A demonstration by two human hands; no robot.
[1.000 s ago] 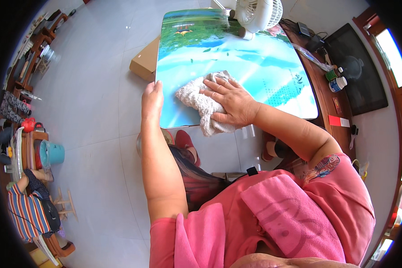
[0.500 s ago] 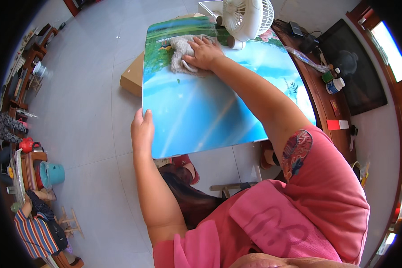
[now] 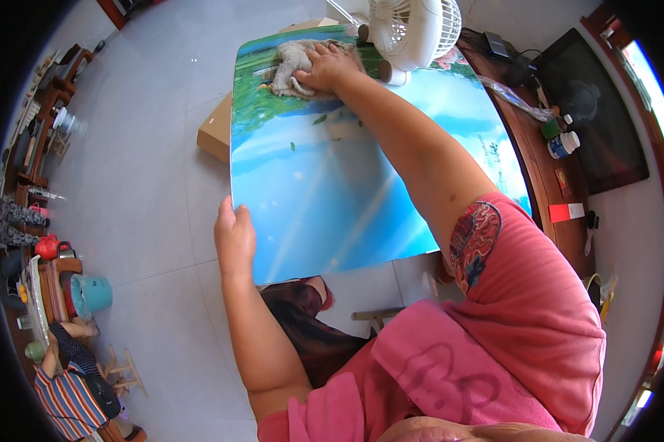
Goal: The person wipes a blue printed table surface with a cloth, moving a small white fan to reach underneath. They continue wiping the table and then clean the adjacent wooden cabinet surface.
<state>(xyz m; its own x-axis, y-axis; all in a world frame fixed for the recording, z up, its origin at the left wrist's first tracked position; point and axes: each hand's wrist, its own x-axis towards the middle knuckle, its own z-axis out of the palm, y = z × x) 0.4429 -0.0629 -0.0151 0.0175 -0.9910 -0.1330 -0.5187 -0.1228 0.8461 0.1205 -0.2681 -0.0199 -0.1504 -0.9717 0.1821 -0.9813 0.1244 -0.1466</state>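
1. My landmark: the black screen [image 3: 593, 121], backed by a pale wall [image 3: 624, 239].
2. Just left of the screen I've got a brown wooden cabinet [image 3: 570, 247].
3. Right of it, a wood-framed window [image 3: 650, 88], seriously bright.
4. Well left of it, grey tiled floor [image 3: 140, 177], kinda glossy.
5. Across from it, I see low wooden furniture [image 3: 33, 179].

This looks like a home. A dark screen [image 3: 593, 118] sits upper right, a white fan [image 3: 406, 37] near the top, wooden furniture [image 3: 53, 286] at left.
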